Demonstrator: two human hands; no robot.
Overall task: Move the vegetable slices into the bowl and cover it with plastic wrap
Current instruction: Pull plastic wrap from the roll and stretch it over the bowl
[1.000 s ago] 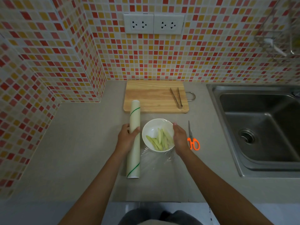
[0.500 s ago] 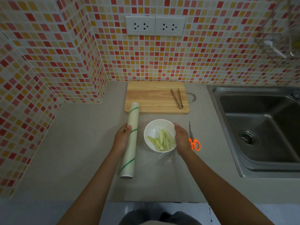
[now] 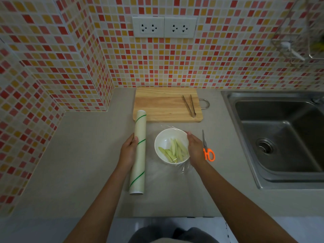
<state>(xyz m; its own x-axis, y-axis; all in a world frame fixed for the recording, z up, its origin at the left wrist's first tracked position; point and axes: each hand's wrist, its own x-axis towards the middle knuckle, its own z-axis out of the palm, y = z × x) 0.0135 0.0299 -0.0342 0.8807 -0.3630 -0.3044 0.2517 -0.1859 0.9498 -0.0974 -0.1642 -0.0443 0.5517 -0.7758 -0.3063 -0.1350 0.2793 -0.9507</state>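
From the head camera we see our left hand (image 3: 128, 151) grasping the plastic wrap roll (image 3: 138, 151) lying on the counter (image 3: 78, 155). Just beside it stands the white bowl (image 3: 164, 139) holding the vegetable slices (image 3: 172, 150). Our right hand (image 3: 195, 149) pinches clear film (image 3: 182, 166) against the bowl's right rim. Orange-handled scissors (image 3: 207, 149) lie just right.

Pale green vegetable slices (image 3: 172, 150) lie in the white bowl (image 3: 162, 141), clear plastic wrap (image 3: 182, 166) draped over it.

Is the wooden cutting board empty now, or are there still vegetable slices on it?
No slices remain: the cutting board holds only metal tongs; the slices lie in the white bowl.
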